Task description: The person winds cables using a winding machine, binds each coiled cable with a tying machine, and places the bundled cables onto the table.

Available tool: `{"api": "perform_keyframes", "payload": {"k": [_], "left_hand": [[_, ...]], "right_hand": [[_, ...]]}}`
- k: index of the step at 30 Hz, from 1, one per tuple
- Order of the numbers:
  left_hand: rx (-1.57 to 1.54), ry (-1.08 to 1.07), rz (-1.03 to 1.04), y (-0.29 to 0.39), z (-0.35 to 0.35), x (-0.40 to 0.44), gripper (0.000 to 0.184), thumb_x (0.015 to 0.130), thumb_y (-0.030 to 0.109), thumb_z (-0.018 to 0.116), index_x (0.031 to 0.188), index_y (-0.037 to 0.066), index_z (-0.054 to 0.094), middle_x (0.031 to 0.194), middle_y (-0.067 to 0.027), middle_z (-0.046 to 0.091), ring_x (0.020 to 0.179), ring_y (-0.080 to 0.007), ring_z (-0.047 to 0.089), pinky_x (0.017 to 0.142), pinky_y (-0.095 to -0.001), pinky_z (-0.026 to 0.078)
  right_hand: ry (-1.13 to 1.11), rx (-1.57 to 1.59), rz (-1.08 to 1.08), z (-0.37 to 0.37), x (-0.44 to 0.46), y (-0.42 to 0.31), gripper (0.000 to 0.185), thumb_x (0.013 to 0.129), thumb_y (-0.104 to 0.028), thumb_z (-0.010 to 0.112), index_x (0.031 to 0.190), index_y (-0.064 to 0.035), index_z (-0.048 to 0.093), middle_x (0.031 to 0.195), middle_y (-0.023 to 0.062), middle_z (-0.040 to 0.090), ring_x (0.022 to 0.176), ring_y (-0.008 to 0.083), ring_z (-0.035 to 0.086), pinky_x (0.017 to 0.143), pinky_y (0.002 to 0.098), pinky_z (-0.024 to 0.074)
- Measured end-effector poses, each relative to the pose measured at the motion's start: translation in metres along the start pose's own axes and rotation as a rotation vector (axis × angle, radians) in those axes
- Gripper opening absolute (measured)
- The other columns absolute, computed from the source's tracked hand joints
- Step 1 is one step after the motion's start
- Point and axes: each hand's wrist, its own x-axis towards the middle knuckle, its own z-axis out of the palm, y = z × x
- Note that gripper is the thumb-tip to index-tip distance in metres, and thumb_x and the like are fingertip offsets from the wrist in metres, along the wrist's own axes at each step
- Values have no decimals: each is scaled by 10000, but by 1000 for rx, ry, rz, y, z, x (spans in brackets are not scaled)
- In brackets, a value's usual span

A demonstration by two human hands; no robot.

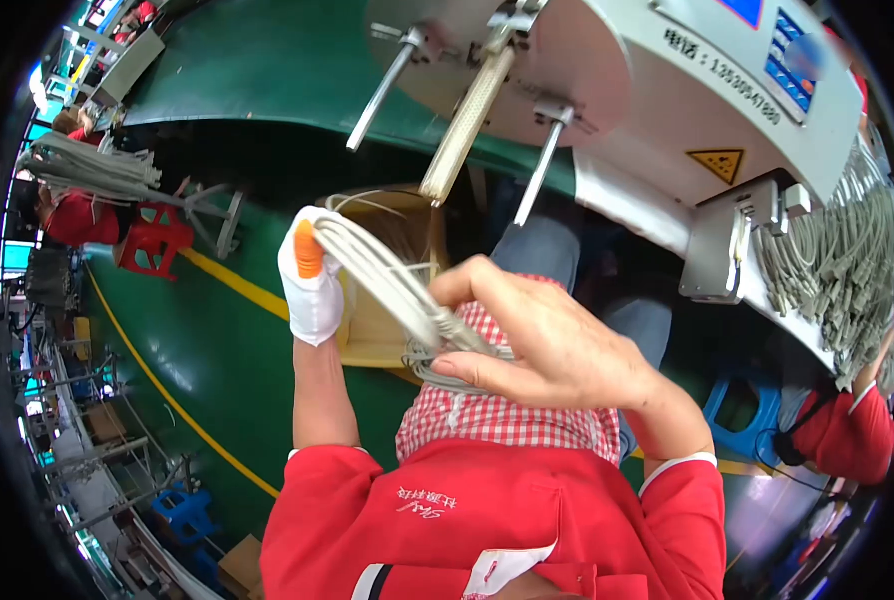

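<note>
A bundle of looped light-grey cable (pixel 382 277) stretches between my two hands in front of my lap. My left hand (pixel 312 280), in a white glove with an orange thumb patch, is closed around its upper left end. At the lower right end, the thumb and fingers of my bare right hand (pixel 557 345) close about the bundle, where turns of cable cross it. A thin loose cable end curves out above the glove. Beyond the bundle, a machine's round plate (pixel 597 60) carries a thick textured rod (pixel 472 120) flanked by two thinner metal rods.
A yellow bin (pixel 367 350) stands on the floor behind the cable. To the right, many grey cables (pixel 837 260) hang beside the machine housing (pixel 657 150), near a person in red. A blue stool (pixel 747 415) is at right, a red stool (pixel 155 240) at left.
</note>
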Motion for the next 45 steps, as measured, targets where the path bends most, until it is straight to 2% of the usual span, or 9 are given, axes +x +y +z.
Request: {"api": "perform_keyframes", "payload": {"k": [2, 12, 17, 21, 25, 33, 36, 42, 45], "left_hand": [[281, -53, 44, 7, -8, -22, 75, 846, 27, 540, 912, 10, 572, 830, -23, 557, 763, -105, 519, 694, -232, 429], [711, -376, 161, -52, -18, -14, 307, 928, 244, 436, 807, 96, 676, 1098, -54, 686, 1184, -286, 537, 1087, -441, 282], [247, -408, -581, -64, -19, -28, 441, 966, 355, 506, 664, 36, 543, 648, -41, 557, 579, -138, 486, 612, -296, 426], [170, -349, -738, -65, -6, -29, 296, 952, 217, 464, 782, 17, 601, 718, -55, 619, 666, -133, 568, 650, -289, 441], [2, -695, -383, -70, 28, -32, 261, 944, 128, 442, 1019, 9, 662, 835, -31, 660, 704, -61, 571, 612, -170, 385], [-40, -828, -748, -76, 43, -60, 394, 953, 387, 482, 1085, 67, 670, 978, -41, 666, 790, -135, 606, 710, -301, 484], [707, -936, -192, -70, 13, -61, 260, 881, 259, 620, 1059, 76, 670, 928, -65, 662, 784, -162, 613, 722, -303, 494], [901, -647, -458, -63, -33, -45, 492, 836, 242, 708, 1274, 79, 553, 1227, -163, 590, 1120, -263, 578, 982, -338, 435], [1158, -474, -40, -80, -28, -45, 480, 800, 102, 681, 1260, 53, 553, 1342, -177, 511, 1244, -313, 484, 1057, -373, 370]], "right_hand": [[64, 59, 48, 10, 7, 7, 365, 898, -173, 600, 1154, 24, 431, 849, 241, 623, 767, 413, 636, 664, 431, 495], [292, -235, -146, 4, -15, -12, 331, 766, 118, 598, 1088, 47, 628, 815, 138, 643, 621, 214, 606, 542, 282, 470], [370, -378, -25, -15, -39, -15, 404, 734, 121, 599, 1120, 13, 648, 706, 89, 573, 540, 165, 513, 492, 265, 398], [125, -323, -109, -9, -52, -15, 416, 759, 35, 661, 1169, -16, 608, 726, 73, 577, 540, 189, 566, 443, 311, 454], [13, -235, -166, 8, -69, -5, 378, 779, -32, 664, 1154, -19, 619, 721, 48, 521, 515, 168, 546, 422, 305, 435], [388, -392, 41, -22, -109, -12, 379, 721, 111, 627, 1089, 26, 653, 709, 106, 592, 536, 188, 549, 461, 305, 430], [695, -293, 315, -32, -135, -7, 271, 838, 38, 582, 1100, 51, 649, 902, 126, 678, 684, 133, 589, 608, 230, 452], [792, -98, 473, -31, -165, 14, 252, 898, -19, 572, 1131, 41, 645, 968, 95, 686, 786, 87, 586, 670, 201, 439], [778, -33, 478, -27, -159, 15, 249, 907, -5, 552, 1135, 44, 638, 987, 111, 691, 851, 113, 622, 732, 221, 470]]}}
